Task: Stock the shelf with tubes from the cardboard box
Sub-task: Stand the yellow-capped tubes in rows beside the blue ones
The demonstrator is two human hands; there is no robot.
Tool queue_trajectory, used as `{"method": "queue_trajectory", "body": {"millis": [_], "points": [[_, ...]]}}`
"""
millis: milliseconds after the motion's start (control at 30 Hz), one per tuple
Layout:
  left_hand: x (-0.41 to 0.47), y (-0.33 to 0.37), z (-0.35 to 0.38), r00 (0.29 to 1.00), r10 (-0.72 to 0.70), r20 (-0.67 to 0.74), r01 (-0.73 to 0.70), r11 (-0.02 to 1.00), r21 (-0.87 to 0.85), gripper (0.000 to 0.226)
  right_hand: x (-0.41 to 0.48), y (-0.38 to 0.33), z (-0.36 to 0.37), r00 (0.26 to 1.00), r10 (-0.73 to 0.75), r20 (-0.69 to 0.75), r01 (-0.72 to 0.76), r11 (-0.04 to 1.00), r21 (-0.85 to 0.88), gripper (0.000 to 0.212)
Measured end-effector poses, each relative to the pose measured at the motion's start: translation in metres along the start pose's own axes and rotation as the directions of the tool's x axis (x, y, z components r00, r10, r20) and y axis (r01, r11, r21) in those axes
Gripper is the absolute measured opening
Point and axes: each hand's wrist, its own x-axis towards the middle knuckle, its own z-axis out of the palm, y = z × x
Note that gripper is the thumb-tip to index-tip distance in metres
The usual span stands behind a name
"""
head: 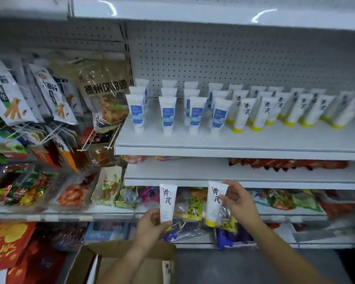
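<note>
- The left hand [152, 224] is gripping a white tube [167, 201] by its lower, cap end, just below the centre of the frame and above the cardboard box [119, 261] at the bottom edge.
- The right hand [237, 199] is pinching a second tube [214, 201] along its right side, yellow cap pointing down. The two tubes are being held upright, side by side but apart, in front of the lower shelves.
- On the white shelf [234, 140] across the middle right of the frame, yellow-capped tubes [285, 111] with the same print are standing in rows on their caps and filling its right half. Blue-labelled tubes [172, 111] are standing in rows to their left.
- Judging from that, the stocking is looking well advanced, though the front strip of the shelf is lying bare and offering room.
- Both held tubes are waiting to go up, and neither is touching the shelf.
- Inside the box a further tube [166, 269] is showing at the bottom centre, so I judge some lifting is left. How many are lying deeper I cannot tell.
</note>
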Motion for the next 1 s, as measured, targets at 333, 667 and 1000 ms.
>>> {"method": "queue_trajectory", "body": {"millis": [333,667,1000], "points": [[-0.019,0.134,0.121,0.959,0.258,0.116,-0.259,0.966,-0.006,0.042,0.003,-0.033,-0.162,0.977,-0.133,-0.167,0.131,0.991,-0.023,0.032],[-0.029,0.211,0.189,0.918,0.379,0.120,-0.376,0.925,-0.047,0.041,0.023,-0.081,-0.245,0.943,-0.253,-0.214,0.243,0.967,-0.075,0.033],[0.015,0.228,0.203,0.912,0.397,0.106,-0.392,0.918,-0.064,0.043,0.093,-0.106,-0.259,0.936,-0.248,-0.249,0.252,0.967,-0.015,0.032]]}}
